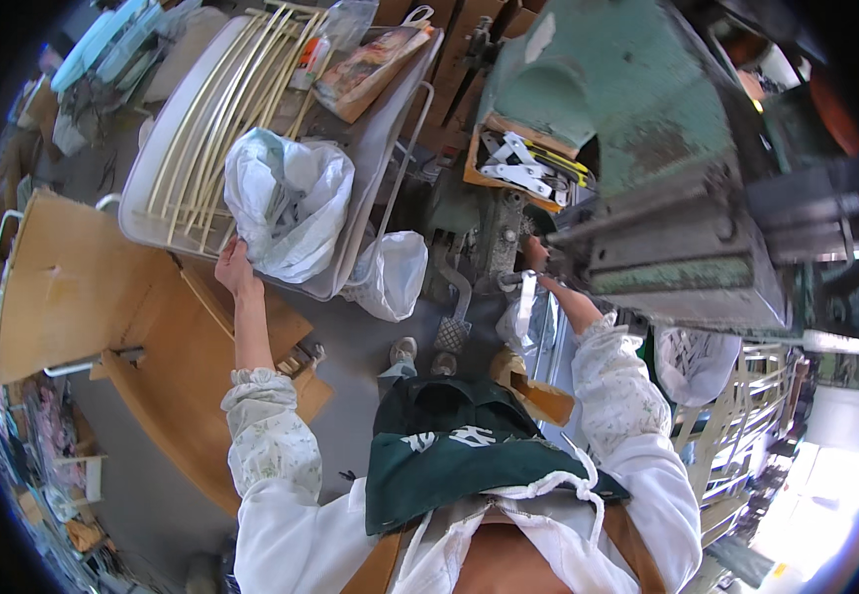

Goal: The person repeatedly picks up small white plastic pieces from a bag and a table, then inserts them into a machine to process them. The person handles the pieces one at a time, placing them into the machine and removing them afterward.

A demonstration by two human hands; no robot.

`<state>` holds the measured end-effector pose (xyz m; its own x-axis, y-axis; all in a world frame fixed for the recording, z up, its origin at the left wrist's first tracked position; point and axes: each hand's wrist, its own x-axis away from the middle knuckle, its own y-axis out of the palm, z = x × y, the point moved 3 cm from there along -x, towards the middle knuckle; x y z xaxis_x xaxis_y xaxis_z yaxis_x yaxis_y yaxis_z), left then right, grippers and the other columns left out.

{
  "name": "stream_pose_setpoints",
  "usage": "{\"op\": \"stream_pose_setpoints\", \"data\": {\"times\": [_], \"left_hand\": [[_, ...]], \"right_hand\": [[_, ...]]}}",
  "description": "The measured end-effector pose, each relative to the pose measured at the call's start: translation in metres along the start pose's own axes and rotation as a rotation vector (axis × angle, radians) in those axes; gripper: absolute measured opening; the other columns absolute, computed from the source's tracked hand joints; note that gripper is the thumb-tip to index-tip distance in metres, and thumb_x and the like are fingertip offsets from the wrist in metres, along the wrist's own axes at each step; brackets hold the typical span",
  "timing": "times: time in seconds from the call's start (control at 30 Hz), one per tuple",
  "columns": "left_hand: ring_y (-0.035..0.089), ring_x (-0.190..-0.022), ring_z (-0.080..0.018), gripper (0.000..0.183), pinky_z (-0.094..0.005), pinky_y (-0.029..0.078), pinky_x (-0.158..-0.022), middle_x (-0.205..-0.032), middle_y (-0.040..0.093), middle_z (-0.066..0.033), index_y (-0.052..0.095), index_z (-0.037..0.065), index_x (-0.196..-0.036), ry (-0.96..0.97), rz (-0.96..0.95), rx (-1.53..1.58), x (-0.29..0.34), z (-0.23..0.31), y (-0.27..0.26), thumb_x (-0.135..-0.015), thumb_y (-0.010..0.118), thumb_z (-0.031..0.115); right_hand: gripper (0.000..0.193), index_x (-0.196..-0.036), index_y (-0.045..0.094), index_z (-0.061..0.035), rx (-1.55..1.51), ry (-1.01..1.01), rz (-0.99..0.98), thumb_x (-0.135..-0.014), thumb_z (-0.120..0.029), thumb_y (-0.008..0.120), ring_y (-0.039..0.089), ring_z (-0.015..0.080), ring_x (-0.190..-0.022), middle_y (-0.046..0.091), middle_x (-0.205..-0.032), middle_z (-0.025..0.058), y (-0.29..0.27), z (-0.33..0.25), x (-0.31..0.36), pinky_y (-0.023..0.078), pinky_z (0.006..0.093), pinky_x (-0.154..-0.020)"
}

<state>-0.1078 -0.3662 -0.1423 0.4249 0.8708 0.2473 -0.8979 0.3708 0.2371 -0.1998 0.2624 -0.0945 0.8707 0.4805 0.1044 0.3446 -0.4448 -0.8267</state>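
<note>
My left hand (237, 267) reaches forward to the front edge of a pale tray table (135, 216), its fingers closed beside the ends of several cream curved rods (213, 119). What they pinch is too small to make out. Right next to that hand, a white plastic bag (296, 233) with greyish pieces inside stands on the tray. My right hand (536, 255) is in at the front of a green machine (637, 129), partly hidden by the machine's dark metal parts. Its fingers do not show clearly. A shiny metal strip (525, 309) hangs just below it.
Above my right hand sits a cardboard box (477, 163) of metal linkages. A foot pedal (452, 334) stands near my shoes. Bent cardboard (152, 337) lies on the left; another white bag (395, 277) hangs under the tray. Cream metal frames (746, 416) stand at the right.
</note>
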Motion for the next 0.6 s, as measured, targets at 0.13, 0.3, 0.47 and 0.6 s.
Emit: {"op": "stream_pose_setpoints", "data": {"times": [0.13, 0.3, 0.47, 0.6], "left_hand": [[0.059, -0.083, -0.0171, 0.016, -0.0285, 0.047, -0.076, -0.095, 0.062, -0.0074, 0.060, -0.004, -0.098, 0.121, 0.197, -0.278, 0.005, 0.001, -0.039, -0.083, 0.059, -0.001], [0.059, -0.090, -0.0285, 0.029, -0.0342, 0.047, -0.080, -0.102, 0.060, -0.0169, 0.054, -0.007, -0.107, 0.771, 0.020, -0.840, 0.045, 0.052, 0.004, -0.080, 0.061, -0.001], [0.048, -0.113, -0.0397, 0.047, -0.0440, 0.040, -0.093, -0.123, 0.049, -0.0262, 0.049, -0.008, -0.117, 0.457, -0.668, -1.193, -0.028, -0.016, 0.056, -0.077, 0.065, 0.011], [0.046, -0.111, -0.0449, 0.044, -0.0490, 0.040, -0.092, -0.118, 0.048, -0.0283, 0.052, -0.006, -0.111, 0.721, -0.576, -1.515, -0.091, -0.106, 0.057, -0.079, 0.061, 0.023]], "right_hand": [[0.028, -0.103, 0.059, -0.0029, -0.009, 0.029, -0.041, -0.079, -0.017, 0.062, 0.058, 0.0337, -0.095, 0.061, -0.098, 0.0187, -0.005, -0.006, 0.007, 0.045, 0.0417, -0.079], [0.028, -0.104, 0.059, -0.0030, -0.017, 0.073, -0.041, -0.079, -0.016, 0.062, 0.058, 0.0343, -0.095, 0.061, -0.100, 0.0195, -0.013, -0.009, 0.018, 0.045, 0.0419, -0.079], [0.028, -0.104, 0.059, -0.0032, -0.037, 0.058, -0.035, -0.078, -0.015, 0.062, 0.057, 0.0342, -0.095, 0.061, -0.100, 0.0196, -0.010, -0.017, 0.004, 0.045, 0.0417, -0.078], [0.025, -0.101, 0.059, -0.0038, -0.001, -0.043, 0.057, -0.078, -0.015, 0.062, 0.056, 0.0321, -0.091, 0.060, -0.096, 0.0178, 0.007, -0.027, -0.060, 0.044, 0.0404, -0.076]]}}
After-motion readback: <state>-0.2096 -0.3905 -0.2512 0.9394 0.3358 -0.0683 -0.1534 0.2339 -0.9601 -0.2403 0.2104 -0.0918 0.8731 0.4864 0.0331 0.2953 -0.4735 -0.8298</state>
